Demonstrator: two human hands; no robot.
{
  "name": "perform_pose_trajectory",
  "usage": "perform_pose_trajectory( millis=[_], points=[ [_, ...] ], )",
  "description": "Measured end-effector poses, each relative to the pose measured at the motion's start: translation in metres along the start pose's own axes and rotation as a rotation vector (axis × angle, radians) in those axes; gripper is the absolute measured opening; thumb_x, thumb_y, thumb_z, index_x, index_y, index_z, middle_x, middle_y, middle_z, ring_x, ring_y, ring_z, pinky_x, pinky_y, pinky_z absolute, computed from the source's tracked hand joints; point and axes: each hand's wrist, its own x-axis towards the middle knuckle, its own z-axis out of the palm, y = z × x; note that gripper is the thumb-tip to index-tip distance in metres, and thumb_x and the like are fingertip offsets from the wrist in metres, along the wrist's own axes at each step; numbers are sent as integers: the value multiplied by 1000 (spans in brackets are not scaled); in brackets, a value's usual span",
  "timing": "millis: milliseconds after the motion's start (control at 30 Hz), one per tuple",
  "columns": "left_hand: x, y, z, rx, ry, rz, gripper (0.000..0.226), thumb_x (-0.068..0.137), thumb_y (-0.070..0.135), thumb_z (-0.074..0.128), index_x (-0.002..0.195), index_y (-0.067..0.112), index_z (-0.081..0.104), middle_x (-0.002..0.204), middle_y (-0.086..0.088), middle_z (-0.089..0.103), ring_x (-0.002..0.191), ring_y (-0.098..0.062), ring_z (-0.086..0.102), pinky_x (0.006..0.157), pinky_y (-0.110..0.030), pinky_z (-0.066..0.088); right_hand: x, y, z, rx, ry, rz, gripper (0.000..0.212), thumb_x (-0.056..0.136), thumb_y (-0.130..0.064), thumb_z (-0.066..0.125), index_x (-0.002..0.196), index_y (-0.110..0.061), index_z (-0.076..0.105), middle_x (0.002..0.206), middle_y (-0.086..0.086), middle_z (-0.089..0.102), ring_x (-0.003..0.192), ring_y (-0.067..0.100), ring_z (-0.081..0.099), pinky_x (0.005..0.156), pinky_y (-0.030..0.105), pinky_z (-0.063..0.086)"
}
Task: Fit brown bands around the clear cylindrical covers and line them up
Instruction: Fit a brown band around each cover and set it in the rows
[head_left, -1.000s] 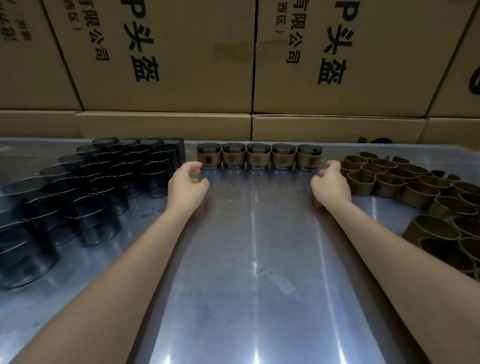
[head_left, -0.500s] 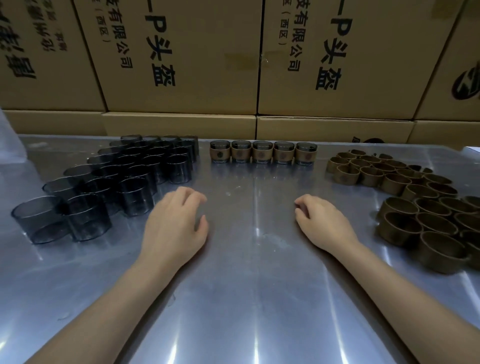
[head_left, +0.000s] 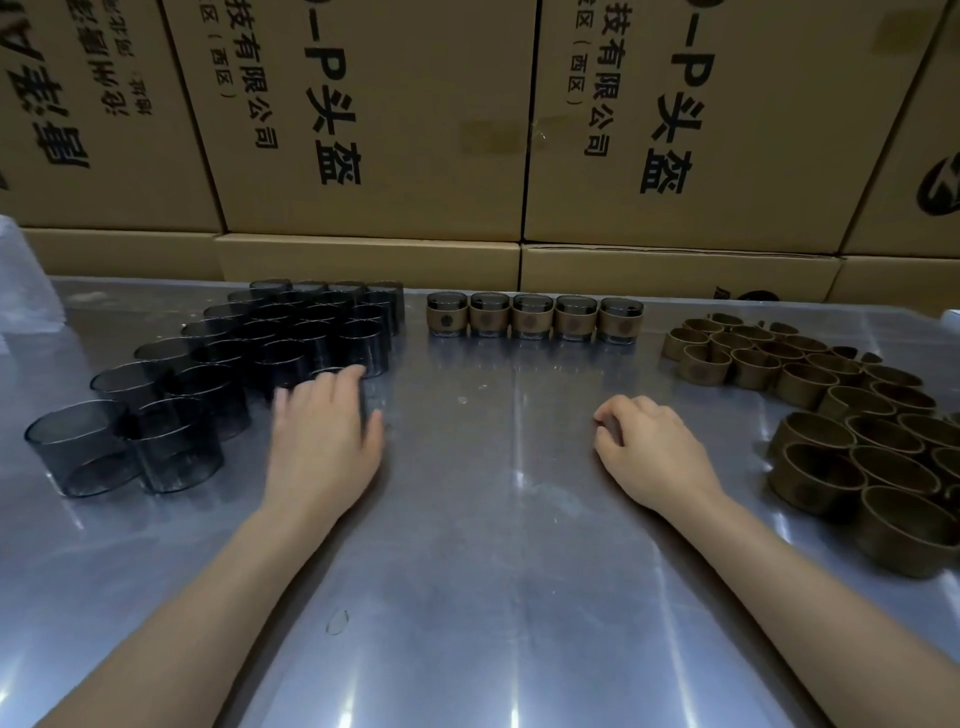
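Note:
Several clear smoky cylindrical covers (head_left: 208, 384) stand packed together on the left of the metal table (head_left: 493, 545). Several loose brown bands (head_left: 852, 431) lie in a cluster on the right. A row of banded covers (head_left: 535, 318) stands along the far edge in the middle. My left hand (head_left: 322, 441) is blurred, its fingers stretched toward the nearest covers, its fingertips at one cover's rim; it holds nothing. My right hand (head_left: 649, 447) rests on the table with loosely curled fingers, empty, left of the bands.
Stacked cardboard boxes (head_left: 467, 130) with printed characters form a wall right behind the table. A clear plastic bag (head_left: 21, 280) shows at the far left edge.
Both hands have pulled back from the banded row toward me. My left hand then swung left toward the clear covers; my right hand stayed low on the table.

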Motion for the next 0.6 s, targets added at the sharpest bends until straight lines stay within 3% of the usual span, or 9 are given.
perform_pose_trajectory(
  millis=[100,233,300,367,467,533,600],
  points=[
    [-8,29,6,-245,-58,271,53,91,24,61,139,12,44,126,-5,54,125,-24,44,104,-30,32,-2,-7,0,14,15,-106,27,97,-39,47,120,-27,54,119,-5,58,114,16,50,78,28,39],
    [-17,54,12,-368,-134,539,54,87,23,56,139,23,43,137,6,43,143,-11,19,112,-14,12,-9,-35,2,198,-147,-298,73,73,-76,47,135,-36,41,128,-13,57,117,10,52,88,32,46],
    [-19,60,13,-452,-192,556,59,81,23,50,139,25,43,144,11,33,146,-5,9,109,-6,6,-11,-45,5,262,-194,-319,85,61,-79,46,135,-38,37,126,-12,58,115,11,55,86,33,48],
    [-20,67,15,-525,-232,561,60,78,25,44,138,26,42,150,16,26,146,-3,9,110,-8,12,-10,-46,7,383,-216,-273,85,60,-75,53,133,-34,40,123,-12,59,113,12,56,90,37,50],
    [-18,82,18,-586,-210,546,49,86,31,44,135,29,44,152,21,19,137,-3,31,103,-21,37,-4,-39,8,576,-203,-188,58,69,-51,71,118,-29,46,108,-14,62,103,11,61,83,34,53],
    [-14,91,20,-642,-152,474,49,91,38,49,139,30,41,154,22,16,131,5,34,96,-14,37,-3,-35,9,679,-137,-186,51,71,-28,76,114,-30,48,100,-14,65,96,8,64,77,30,54],
    [-8,95,23,-749,-143,345,61,92,42,57,146,28,34,156,17,21,134,11,26,103,-9,28,-4,-35,10,763,-50,-188,51,70,-17,76,112,-30,50,98,-14,67,92,11,67,78,35,56]
  ],
)
